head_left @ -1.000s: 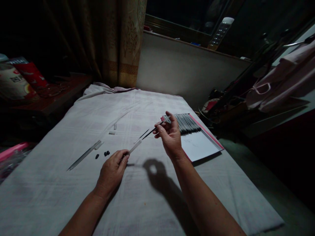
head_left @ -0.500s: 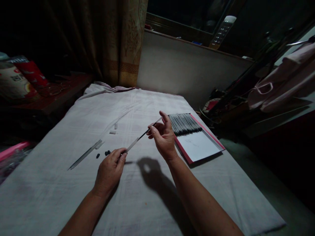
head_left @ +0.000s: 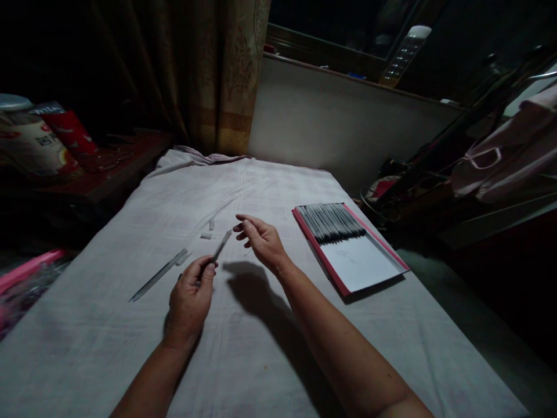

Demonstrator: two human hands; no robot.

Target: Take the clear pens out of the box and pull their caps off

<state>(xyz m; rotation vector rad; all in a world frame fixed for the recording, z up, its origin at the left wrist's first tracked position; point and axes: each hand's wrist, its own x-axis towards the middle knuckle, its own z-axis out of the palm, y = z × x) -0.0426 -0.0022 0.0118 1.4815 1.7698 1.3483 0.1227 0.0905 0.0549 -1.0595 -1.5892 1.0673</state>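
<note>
My left hand (head_left: 191, 293) is closed round a clear pen (head_left: 223, 244), which tilts up and to the right with a dark core inside it. Just past the pen's upper end is my right hand (head_left: 261, 241), its fingers apart and no object plainly between them. A small pale sliver (head_left: 248, 252) shows beneath the right hand; what it is I cannot tell. Left of my left hand, long thin pen parts (head_left: 159, 274) lie on the cloth. Beyond them rest short clear pieces (head_left: 206, 235). My left hand mostly hides the small black pieces beside it.
On the right a red-edged box lid or tray (head_left: 324, 262) holds a row of clear pens with black ends (head_left: 333, 222). A pale checked cloth (head_left: 261, 360) covers the table. A jar (head_left: 39, 145) and red packet stand at far left, near a pink basket (head_left: 30, 270).
The dark refill that stretched between my hands has gone into the pen barrel. My right hand has let go and moved left; the view has shifted slightly.
</note>
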